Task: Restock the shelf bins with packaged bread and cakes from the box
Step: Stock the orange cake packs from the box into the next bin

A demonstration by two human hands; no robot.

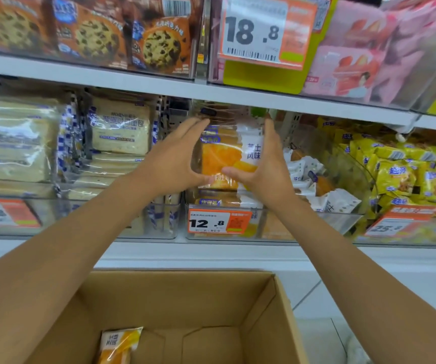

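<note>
A white shelf unit [132,82] is filling the upper view, and an open cardboard box [264,306] is sitting below it, in front of the person. On the top shelf, chocolate-chip cookie packs [93,35] are standing at the left and pink packs [356,61] are leaning at the right. On the lower shelf, pale sliced-bread packs [119,127] are crowding the left bins, while small yellow packs [401,174] are piling up at the far right. Between them, a clear bin [277,227] is holding orange-and-white bread packs, with loose white wrappers lying in its right part. Both bare arms are reaching up to this bin. The left hand [169,164] is pressing against the left side of an upright orange-and-white bread pack [224,156], fingers straight and close together, thumb spread out beneath. The right hand [267,169] is flanking the pack's right side, fingers straight and pointing up, thumb lying across the lower front. The pack is standing between the two palms, above the bin's front stack. One more orange pack [118,342] is lying at the bottom of the box, near its left side. An orange price tag reading 12.8 [211,222] is hanging on the bin's front wall, and a larger 18.8 tag [259,32] is hanging above.
</note>
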